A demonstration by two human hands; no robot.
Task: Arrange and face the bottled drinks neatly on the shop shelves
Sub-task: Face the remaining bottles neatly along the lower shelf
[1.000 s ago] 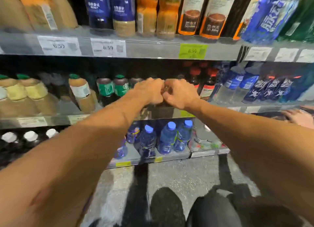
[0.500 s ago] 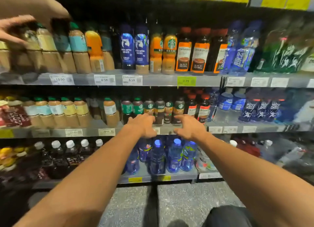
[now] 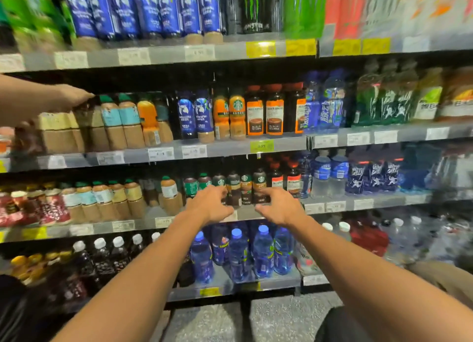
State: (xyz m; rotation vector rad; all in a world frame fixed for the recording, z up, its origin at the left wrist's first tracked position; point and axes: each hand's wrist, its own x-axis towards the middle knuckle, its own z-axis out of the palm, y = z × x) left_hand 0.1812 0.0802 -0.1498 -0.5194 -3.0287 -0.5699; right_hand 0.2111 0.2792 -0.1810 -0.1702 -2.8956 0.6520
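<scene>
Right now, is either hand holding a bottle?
No: left hand and right hand hover open before the small coffee bottles, gripping none.

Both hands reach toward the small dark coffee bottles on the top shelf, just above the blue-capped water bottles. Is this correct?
Not quite. In the head view the left hand and right hand reach toward the small dark coffee bottles on the third shelf down, not the top one. The blue-capped water bottles do stand just below.
</scene>
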